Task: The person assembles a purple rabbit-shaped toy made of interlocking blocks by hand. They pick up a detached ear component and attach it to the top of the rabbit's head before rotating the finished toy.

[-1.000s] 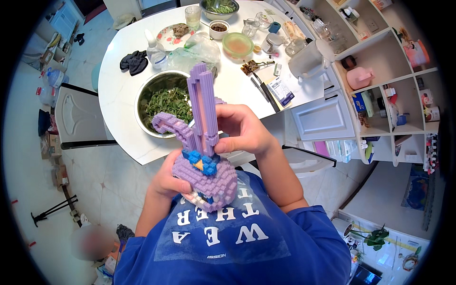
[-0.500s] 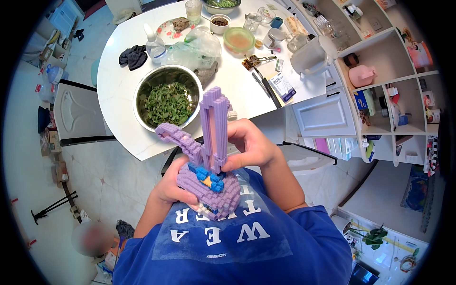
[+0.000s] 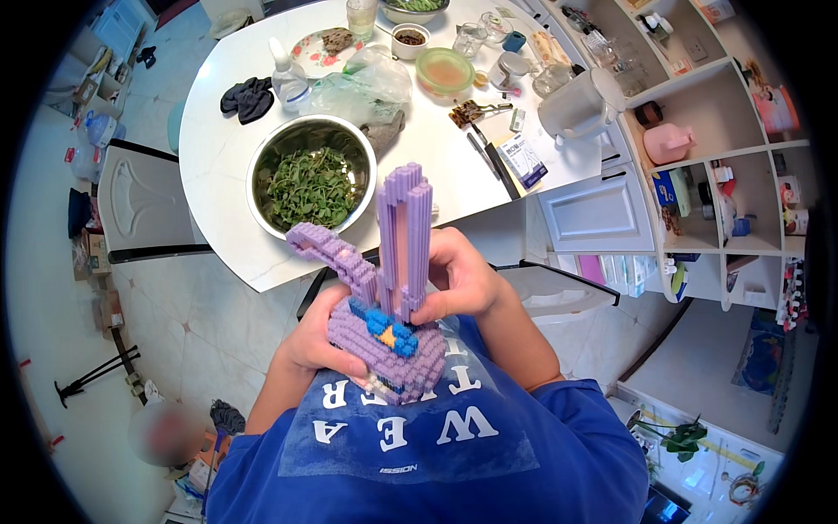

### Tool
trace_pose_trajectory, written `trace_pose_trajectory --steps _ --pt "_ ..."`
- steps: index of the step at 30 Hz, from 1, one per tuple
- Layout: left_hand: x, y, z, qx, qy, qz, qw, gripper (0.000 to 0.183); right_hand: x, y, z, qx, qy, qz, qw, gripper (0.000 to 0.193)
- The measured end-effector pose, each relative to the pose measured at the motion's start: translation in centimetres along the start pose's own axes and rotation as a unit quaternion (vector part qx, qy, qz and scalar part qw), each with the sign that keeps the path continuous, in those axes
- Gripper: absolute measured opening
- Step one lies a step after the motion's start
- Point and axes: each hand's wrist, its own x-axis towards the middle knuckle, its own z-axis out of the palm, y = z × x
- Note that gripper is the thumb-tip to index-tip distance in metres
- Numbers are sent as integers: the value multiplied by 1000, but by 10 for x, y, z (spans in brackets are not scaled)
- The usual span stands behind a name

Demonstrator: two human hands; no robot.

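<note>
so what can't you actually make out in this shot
- Underside of the purple brick rabbit model, head view: covered by the left hand and the blue shirt.
- Right hand fingertips: behind the upright ear.
- Dark contents of the small bowl: too small.
- Lower-left floor patch: blurred.

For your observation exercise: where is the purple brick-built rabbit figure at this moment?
In the head view it sits centre frame, held against the person's chest between the left hand and right hand; the purple rabbit figure is just below the steel bowl of greens.

Brick rabbit [image 3: 384, 336] between left hand [image 3: 319, 341] and right hand [image 3: 458, 279], before bowl [image 3: 312, 179] on table [image 3: 218, 210].
</note>
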Motion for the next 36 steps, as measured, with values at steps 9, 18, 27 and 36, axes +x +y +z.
trace_pose_trajectory --steps 9,18,27,36 --pt "-3 3 3 19 17 -14 1000 102 -9 7 10 44 69 -19 996 25" --pt "-2 9 11 33 20 0 999 84 -19 9 8 23 80 -8 997 23" --pt "-2 10 15 24 39 3 999 82 -24 13 12 5 108 -11 994 25" --pt "3 10 10 58 6 -3 998 82 -18 4 -4 -31 31 -13 999 20"
